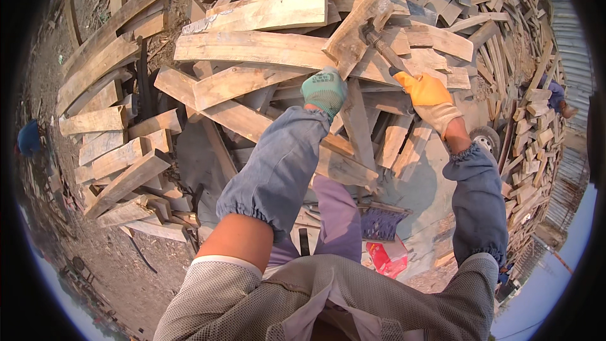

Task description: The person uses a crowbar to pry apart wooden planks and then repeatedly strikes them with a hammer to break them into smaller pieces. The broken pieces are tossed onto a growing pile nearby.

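My left hand (324, 89), in a green knit glove, grips the lower end of a short wooden board (346, 40) tilted up over the pile. My right hand (428, 99) wears an orange-and-cream glove and is closed around the handle of a hammer-like tool (389, 54). The tool's dark metal head meets the board's right edge near its upper end; its exact shape is partly hidden. Beneath the board lie several long sawn planks (255, 49), crossed and stacked. A slanting plank (265, 125) runs below my left hand.
Cut timber (113, 161) is heaped at left, and more wood blocks (532, 151) are piled at right beside a wheel (485, 139). Near my legs are a purple woven seat (381, 225) and a red plastic bag (388, 258). Another person (554, 92) is at far right.
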Demonstrator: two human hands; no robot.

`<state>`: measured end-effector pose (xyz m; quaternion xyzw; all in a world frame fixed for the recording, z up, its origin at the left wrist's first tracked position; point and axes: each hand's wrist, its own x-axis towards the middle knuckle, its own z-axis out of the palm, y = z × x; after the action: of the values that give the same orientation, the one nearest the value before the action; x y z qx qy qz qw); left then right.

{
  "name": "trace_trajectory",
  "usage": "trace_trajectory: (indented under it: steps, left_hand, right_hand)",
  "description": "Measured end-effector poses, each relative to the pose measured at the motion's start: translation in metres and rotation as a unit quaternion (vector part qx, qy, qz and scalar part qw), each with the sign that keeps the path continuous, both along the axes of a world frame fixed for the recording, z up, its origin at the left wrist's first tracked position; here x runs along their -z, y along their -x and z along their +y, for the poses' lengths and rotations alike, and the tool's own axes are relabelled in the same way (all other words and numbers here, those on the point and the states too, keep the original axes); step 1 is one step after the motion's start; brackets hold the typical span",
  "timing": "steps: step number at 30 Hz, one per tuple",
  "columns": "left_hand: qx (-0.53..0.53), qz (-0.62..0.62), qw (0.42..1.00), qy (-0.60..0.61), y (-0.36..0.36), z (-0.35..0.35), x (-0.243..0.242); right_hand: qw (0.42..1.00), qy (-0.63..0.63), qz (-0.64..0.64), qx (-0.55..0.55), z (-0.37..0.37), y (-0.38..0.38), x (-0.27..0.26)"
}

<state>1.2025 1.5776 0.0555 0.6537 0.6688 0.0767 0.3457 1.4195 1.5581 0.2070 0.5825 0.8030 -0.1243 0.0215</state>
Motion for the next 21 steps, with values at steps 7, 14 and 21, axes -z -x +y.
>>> trace_trajectory:
  steps: [7,14,21]
  left_hand:
    - [-0.005,0.016,0.999,-0.051,-0.003,-0.003,0.001]
    - [-0.002,0.022,1.0,-0.018,-0.003,-0.001,0.004]
    - [0.001,0.036,0.999,0.015,-0.002,0.002,-0.006]
  right_hand:
    - [0.93,0.121,0.27,0.218,-0.029,0.007,-0.024]
    - [0.81,0.029,0.54,0.226,-0.046,0.018,0.011]
    - [0.872,0.027,0.389,0.295,-0.044,0.016,0.076]
